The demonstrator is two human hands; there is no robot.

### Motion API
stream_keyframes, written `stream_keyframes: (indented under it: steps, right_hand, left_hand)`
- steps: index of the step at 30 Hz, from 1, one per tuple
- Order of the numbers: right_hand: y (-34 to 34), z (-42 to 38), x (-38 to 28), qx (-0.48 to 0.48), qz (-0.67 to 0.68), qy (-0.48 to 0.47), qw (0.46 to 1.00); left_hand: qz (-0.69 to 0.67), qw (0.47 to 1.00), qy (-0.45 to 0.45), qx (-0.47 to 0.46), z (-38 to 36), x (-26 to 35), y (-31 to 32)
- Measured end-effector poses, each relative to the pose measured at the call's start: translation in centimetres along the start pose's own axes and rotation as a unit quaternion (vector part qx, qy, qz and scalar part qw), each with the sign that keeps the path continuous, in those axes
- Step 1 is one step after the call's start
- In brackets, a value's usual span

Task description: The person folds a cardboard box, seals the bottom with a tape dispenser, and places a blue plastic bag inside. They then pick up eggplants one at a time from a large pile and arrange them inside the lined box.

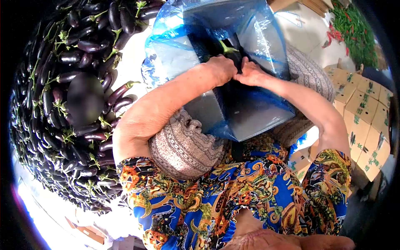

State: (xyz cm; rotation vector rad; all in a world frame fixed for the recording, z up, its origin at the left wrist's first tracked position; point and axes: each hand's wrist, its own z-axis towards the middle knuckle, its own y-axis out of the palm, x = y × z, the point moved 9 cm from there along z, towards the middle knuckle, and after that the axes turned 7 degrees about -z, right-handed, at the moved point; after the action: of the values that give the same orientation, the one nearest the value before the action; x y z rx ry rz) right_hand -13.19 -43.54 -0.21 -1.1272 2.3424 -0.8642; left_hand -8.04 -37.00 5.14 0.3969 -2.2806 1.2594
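In the head view, a box lined with a clear blue plastic bag (266,39) stands between my knees. Dark eggplants lie inside, and the green stem of one eggplant (228,48) shows just beyond my hands. My left hand (221,70) is closed, its fingers curled down at that eggplant. Close beside it, my right hand (251,73) is bent inward with its fingers closed at the same dark shape. The fingertips of both hands are partly hidden in the shadow of the box.
A big heap of eggplants (79,58) fills the left side. Stacked cardboard boxes (360,112) stand at the right. Behind them at the upper right lies a pile of green and red chili peppers (354,35). A patterned trouser leg (179,146) borders the box on the left.
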Motion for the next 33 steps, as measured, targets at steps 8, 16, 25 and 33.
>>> stream_keyframes:
  steps: [8,16,25,33]
  right_hand:
    - [1.1,-1.9,0.4,-0.007,0.031,-0.147,0.989]
    - [-8.7,-1.9,-6.0,0.137,-0.075,-0.203,0.967]
    - [-14.9,-3.7,-12.4,0.336,0.017,-0.395,0.855]
    - [-13.2,-5.6,-9.0,0.140,0.016,-0.285,0.948]
  left_hand:
    - [-0.291,0.863,0.295,0.288,-15.4,7.6,-14.0]
    - [-0.033,0.783,0.143,0.605,-30.0,14.7,-15.8]
    - [-0.185,0.788,-0.166,0.564,-30.3,4.8,-12.5]
    - [-0.113,0.722,-0.313,0.606,-24.9,-32.6,3.9]
